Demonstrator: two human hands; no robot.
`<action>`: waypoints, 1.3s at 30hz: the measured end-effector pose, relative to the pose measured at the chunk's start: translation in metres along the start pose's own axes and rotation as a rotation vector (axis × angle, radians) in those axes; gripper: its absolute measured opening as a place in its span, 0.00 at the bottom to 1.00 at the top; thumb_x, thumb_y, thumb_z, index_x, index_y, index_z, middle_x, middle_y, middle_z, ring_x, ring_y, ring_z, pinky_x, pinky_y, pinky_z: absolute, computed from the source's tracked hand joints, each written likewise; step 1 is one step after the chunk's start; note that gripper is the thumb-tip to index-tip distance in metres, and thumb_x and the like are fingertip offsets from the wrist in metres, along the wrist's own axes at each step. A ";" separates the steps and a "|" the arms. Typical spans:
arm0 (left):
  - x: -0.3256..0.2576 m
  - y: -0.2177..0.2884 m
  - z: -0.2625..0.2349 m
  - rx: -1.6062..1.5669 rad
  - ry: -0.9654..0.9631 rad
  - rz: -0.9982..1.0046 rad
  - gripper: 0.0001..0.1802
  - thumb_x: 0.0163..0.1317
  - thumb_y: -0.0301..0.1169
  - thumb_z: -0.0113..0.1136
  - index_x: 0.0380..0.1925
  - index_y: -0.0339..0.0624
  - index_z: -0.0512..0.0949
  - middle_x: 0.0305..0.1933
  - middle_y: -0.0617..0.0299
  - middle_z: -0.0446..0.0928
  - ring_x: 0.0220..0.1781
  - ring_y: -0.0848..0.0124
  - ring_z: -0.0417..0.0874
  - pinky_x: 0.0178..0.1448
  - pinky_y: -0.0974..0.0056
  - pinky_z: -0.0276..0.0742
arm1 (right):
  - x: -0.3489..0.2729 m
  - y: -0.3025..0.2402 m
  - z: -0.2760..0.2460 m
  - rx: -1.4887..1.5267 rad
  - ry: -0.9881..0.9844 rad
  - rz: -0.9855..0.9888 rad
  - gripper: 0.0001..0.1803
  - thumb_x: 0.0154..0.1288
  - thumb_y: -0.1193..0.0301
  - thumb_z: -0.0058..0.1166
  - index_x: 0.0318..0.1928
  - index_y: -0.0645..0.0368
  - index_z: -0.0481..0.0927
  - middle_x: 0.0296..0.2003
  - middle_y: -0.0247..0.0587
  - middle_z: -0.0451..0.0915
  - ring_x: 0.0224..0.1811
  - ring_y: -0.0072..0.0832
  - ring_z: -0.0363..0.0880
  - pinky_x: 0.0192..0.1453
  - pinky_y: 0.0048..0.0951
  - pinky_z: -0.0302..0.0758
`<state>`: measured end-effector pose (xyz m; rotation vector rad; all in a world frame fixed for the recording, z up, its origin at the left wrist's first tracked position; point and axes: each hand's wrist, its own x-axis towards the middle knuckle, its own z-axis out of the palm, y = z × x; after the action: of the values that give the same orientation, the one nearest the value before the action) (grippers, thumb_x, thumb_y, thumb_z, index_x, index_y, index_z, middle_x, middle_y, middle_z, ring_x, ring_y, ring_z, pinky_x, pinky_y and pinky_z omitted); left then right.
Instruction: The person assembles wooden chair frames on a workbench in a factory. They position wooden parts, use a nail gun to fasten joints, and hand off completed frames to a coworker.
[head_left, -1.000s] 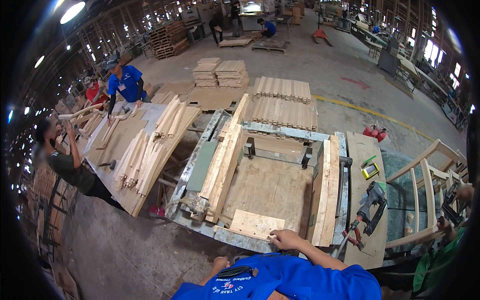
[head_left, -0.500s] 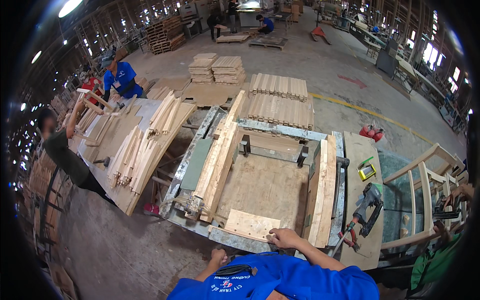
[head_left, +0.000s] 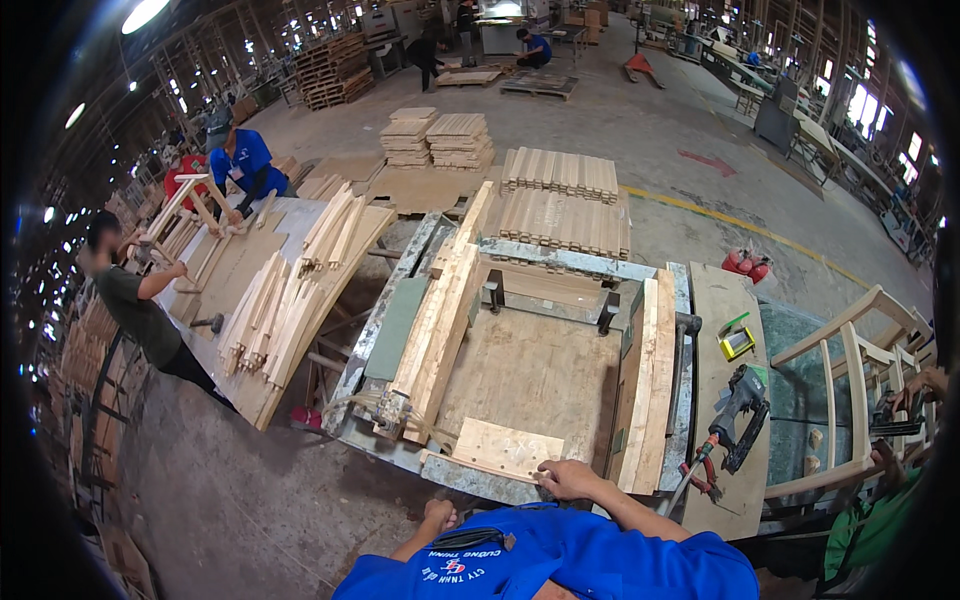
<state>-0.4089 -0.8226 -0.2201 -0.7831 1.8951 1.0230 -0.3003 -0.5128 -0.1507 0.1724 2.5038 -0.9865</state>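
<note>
A pale wooden board (head_left: 508, 447) with a row of small holes and a hand-written mark lies at the near end of the clamping frame. My right hand (head_left: 572, 479) has its bent fingers on the board's near right corner, over the metal near rail (head_left: 480, 477). Curled into a loose fist, my left hand (head_left: 438, 515) is close to my body, apart from the rail, with nothing seen in it. Long wooden beams, left (head_left: 440, 335) and right (head_left: 650, 380), line the frame's sides. Two black clamp pieces stand inside, left (head_left: 494, 290) and right (head_left: 607, 312).
On the right side board (head_left: 735, 400) lie a black nail gun (head_left: 744, 415), red-handled pliers (head_left: 705, 475) and a yellow box (head_left: 736, 342). A wooden chair frame (head_left: 850, 380) stands beyond, near another worker's hand. Left, co-workers handle a chair frame at a table (head_left: 330, 290) with wood strips.
My hands keep their places, and the mark on the board shows more plainly. At the left table, the dark-shirted person has lowered an arm, and the blue-shirted person's hands have shifted around the chair frame.
</note>
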 end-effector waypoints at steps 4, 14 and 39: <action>0.000 -0.003 0.002 0.004 0.007 0.004 0.10 0.67 0.27 0.53 0.43 0.36 0.80 0.31 0.57 0.83 0.25 0.67 0.83 0.26 0.60 0.78 | 0.002 0.003 0.000 -0.002 -0.008 0.002 0.26 0.76 0.52 0.51 0.62 0.57 0.81 0.42 0.54 0.89 0.50 0.54 0.86 0.58 0.51 0.81; 0.002 -0.004 0.003 0.018 -0.008 0.006 0.13 0.66 0.28 0.52 0.45 0.39 0.83 0.34 0.58 0.85 0.29 0.68 0.86 0.31 0.60 0.83 | 0.003 0.002 -0.001 -0.041 -0.027 0.004 0.26 0.78 0.50 0.47 0.62 0.56 0.81 0.45 0.53 0.89 0.52 0.53 0.86 0.60 0.50 0.81; 0.000 -0.005 0.006 0.015 -0.007 0.019 0.11 0.66 0.27 0.52 0.41 0.40 0.84 0.31 0.58 0.84 0.28 0.69 0.84 0.31 0.60 0.81 | 0.000 0.007 0.003 -0.055 -0.027 0.028 0.26 0.75 0.51 0.52 0.62 0.54 0.81 0.46 0.51 0.89 0.53 0.51 0.86 0.58 0.50 0.81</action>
<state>-0.4023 -0.8198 -0.2240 -0.7527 1.9053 1.0206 -0.2973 -0.5092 -0.1569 0.1755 2.4937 -0.9025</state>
